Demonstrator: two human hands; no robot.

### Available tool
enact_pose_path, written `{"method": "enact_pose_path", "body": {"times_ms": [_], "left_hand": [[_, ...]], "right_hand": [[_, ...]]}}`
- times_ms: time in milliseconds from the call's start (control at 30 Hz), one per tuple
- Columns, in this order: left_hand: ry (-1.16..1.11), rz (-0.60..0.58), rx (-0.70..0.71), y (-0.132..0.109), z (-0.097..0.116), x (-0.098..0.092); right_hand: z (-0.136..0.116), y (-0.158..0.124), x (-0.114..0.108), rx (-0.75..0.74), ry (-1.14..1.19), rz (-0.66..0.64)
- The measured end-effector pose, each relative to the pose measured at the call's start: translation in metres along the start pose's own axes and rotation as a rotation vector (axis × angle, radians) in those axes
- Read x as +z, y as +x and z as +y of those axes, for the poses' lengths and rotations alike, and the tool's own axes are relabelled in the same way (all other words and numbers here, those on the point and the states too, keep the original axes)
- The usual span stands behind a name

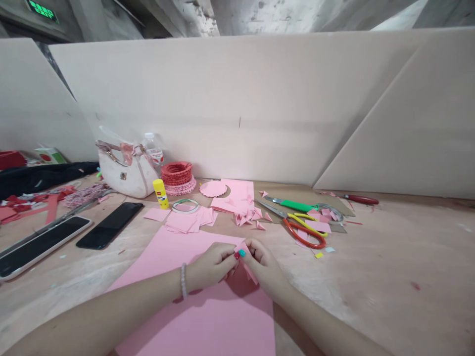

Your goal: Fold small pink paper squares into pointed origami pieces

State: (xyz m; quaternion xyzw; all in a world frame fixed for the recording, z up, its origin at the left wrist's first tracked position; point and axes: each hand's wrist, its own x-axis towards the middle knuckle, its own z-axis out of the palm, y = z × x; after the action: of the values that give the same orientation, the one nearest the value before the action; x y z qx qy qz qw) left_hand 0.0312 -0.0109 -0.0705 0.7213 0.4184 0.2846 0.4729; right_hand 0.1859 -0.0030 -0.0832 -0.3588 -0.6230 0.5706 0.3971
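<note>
Pink slip [250, 274] should handle light, crease easily, want holding by its edges; left hand [211, 267] and right hand [268, 271] both pinch it.

White partition [208, 84], green exit sign [42, 10]

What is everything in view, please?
Held paper: one, pink, centre
Sheet: one, pink, foreground
Squares: several, pink, centre
Folded pieces: several, pink, centre
Disc: one, pink, back
Glue stick: one, yellow, left
Coiled stack: one, red/pink, left
Ring: one, whitish, left
Scissors: one, red/yellow, right
Tools: two, green/red, right
Phones: two, dark, left
Handbag: one, white, left
Bottle: one, clear, left
Scraps: many, red, left
Cloth: one, dark, left
Panels: several, white, back
Exit sign: one, green, top
Table: one, pinkish, foreground
Bracelet: one, pale, foreground
Left hand: one, red thumbnail, centre
Right hand: one, turquoise thumbnail, centre
</note>
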Motion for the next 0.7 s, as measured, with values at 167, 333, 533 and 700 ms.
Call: {"method": "enact_pose_path", "body": {"times_ms": [167,333,533,700], "left_hand": [[-0.027,-0.002,-0.013,-0.0012,-0.0003,0.0004],[-0.039,0.0,-0.005,-0.0007,-0.0019,0.0015],[-0.082,0.016,-0.006,0.0,-0.0013,0.0026],[-0.078,0.021,0.044,-0.0006,0.0011,0.004]], "right_hand": [[-0.0009,-0.0007,-0.0001,-0.046,-0.016,-0.006],[-0.0028,-0.0014,0.0008,-0.06,-0.017,-0.014],[0.0005,-0.0006,0.0006,-0.083,-0.066,0.034],[-0.0001,-0.0026,0.003,-0.12,-0.094,0.064]]}}
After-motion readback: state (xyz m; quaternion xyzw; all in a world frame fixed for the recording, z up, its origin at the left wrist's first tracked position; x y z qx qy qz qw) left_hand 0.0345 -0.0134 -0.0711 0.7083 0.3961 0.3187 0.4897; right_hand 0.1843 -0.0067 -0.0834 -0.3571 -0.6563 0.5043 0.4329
